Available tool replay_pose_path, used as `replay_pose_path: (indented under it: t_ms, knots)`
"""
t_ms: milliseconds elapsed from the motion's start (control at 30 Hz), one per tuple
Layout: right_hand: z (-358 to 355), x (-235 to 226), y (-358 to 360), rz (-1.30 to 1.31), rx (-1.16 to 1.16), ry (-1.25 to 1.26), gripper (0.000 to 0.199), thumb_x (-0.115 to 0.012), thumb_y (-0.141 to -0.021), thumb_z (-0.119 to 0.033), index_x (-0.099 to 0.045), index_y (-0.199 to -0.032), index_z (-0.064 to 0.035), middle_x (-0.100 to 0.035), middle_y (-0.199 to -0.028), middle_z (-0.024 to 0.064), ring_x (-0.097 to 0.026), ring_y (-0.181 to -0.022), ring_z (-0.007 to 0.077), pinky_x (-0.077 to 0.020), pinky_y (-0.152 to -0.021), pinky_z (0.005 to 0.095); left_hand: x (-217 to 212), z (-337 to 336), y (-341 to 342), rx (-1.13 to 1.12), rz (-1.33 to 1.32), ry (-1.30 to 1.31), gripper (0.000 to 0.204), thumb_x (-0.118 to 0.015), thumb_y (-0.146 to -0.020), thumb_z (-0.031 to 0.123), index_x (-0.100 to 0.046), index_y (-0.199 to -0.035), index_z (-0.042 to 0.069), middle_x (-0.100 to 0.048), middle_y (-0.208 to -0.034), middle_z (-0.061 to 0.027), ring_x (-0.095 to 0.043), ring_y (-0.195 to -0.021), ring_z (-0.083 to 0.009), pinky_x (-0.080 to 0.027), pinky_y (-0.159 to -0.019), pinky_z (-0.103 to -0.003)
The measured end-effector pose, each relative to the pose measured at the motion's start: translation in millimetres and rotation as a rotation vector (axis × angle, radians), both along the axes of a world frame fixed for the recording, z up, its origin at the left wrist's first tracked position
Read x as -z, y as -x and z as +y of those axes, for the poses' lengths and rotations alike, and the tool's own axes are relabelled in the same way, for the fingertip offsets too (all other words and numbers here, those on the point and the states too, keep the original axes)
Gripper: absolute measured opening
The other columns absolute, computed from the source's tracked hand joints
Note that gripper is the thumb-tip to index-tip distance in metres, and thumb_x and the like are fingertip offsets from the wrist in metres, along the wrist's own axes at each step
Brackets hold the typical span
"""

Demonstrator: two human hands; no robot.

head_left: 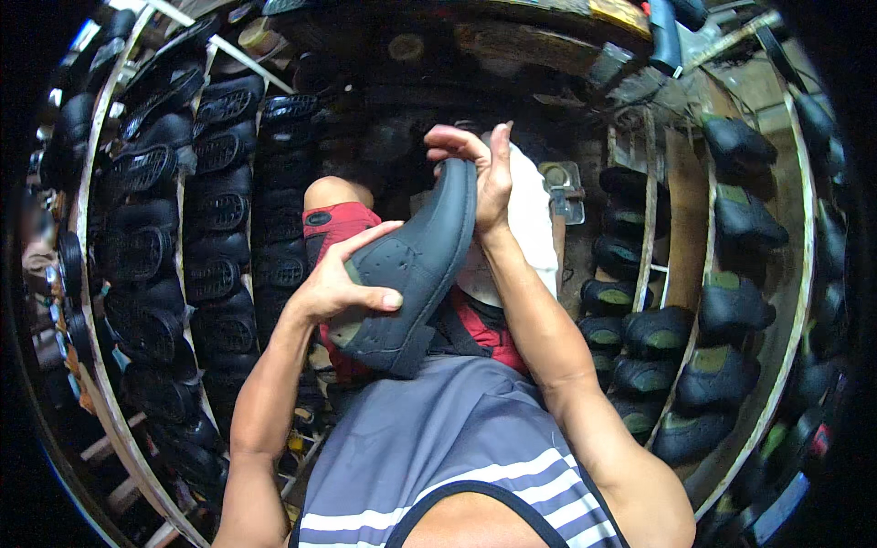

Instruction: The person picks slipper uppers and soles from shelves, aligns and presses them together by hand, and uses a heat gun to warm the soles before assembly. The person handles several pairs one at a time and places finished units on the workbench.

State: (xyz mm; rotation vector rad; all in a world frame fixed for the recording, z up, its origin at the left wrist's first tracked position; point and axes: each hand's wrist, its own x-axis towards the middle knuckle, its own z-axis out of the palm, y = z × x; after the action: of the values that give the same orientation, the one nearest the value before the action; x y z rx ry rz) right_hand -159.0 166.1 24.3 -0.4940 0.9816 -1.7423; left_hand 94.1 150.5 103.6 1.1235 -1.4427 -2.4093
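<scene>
- We hold a dark grey shoe upper (411, 274) in front of our chest, tilted, its toe end up near the right hand and its heel end low over our striped grey shirt (438, 457).
- Our left hand (343, 279) is closed on the shoe's lower side, thumb across the outer face and fingers curled underneath, where we cannot see them.
- Our right hand (484, 173) presses its palm flat against the toe end, fingers half bent above it; it steadies the shoe rather than wrapping it.
- A greenish patch shows at the shoe's edge beside the left thumb; what it is we cannot tell.
- A yellow flat shape (619, 13) lies at the top edge, cut off; its kind is unclear.
- A pale cloth or sheet (530, 228) sits behind the shoe, mostly hidden by it.
- Racks on the left (174, 228) hold rows of black shoes, soles outward; racks on the right (713, 310) hold dark shoes with green insides.
- The rim of the picture is dark, and the shoes there blur into shadow.
</scene>
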Motion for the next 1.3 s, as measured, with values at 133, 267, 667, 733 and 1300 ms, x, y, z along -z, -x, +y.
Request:
replay_pose_path:
  t_ms: [133,267,667,733,1300]
  knots:
    - [1,-28,25,0.279,-0.117,-0.007,0.114,-0.010,-0.103,-0.089,-0.070,-0.063,-0.0017,-0.068,-0.067,0.0124,-0.064,-0.066,0.0210,-0.0495,-0.074,0.0320,-27,-8,-5,0.093,0.003,0.012,0.124,-0.106,-0.057,0.008,-0.046,-0.164,-0.002,-0.067,-0.147,-0.0165,-0.068,-0.132,-0.0252,-0.049,-0.120,-0.042]
    - [15,-49,27,0.343,-0.257,0.052,0.110,-0.011,-0.104,-0.089,-0.063,-0.056,-0.0035,-0.061,-0.061,0.0096,-0.061,-0.062,0.0198,-0.0475,-0.068,0.0312,-39,-11,-13,0.177,0.017,-0.069,0.126,-0.107,-0.054,0.007,-0.046,-0.164,-0.002,-0.067,-0.147,-0.0172,-0.068,-0.132,-0.0255,-0.050,-0.120,-0.042]
    - [30,-91,42,-0.553,-0.476,0.374,0.122,-0.011,-0.089,-0.104,-0.076,-0.083,-0.0005,-0.072,-0.081,0.0185,-0.069,-0.084,0.0310,-0.0525,-0.085,0.0464,-101,1,-30,0.384,0.087,0.878,0.123,-0.111,-0.055,0.023,-0.052,-0.161,0.000,-0.073,-0.141,-0.0188,-0.070,-0.132,-0.0283,-0.050,-0.117,-0.040]
    - [25,-68,23,-0.364,-0.511,-0.212,0.121,-0.020,-0.090,-0.102,-0.073,-0.129,-0.0004,-0.076,-0.101,0.0179,-0.075,-0.100,0.0336,-0.0573,-0.100,0.0474,-99,-6,-29,0.426,0.013,1.343,0.117,-0.105,-0.059,0.020,-0.052,-0.162,0.002,-0.066,-0.152,-0.0180,-0.056,-0.149,-0.0362,-0.040,-0.126,-0.045]
    - [20,124,-52,-0.313,0.029,-0.339,0.063,-0.060,-0.109,-0.051,-0.064,-0.144,0.0006,-0.075,-0.127,0.0186,-0.076,-0.109,0.0312,-0.0614,-0.101,0.0436,131,34,83,-0.716,0.227,0.039,0.082,-0.086,-0.087,0.025,-0.046,-0.153,-0.003,-0.067,-0.131,-0.0165,-0.072,-0.111,-0.0258,-0.061,-0.098,-0.038]
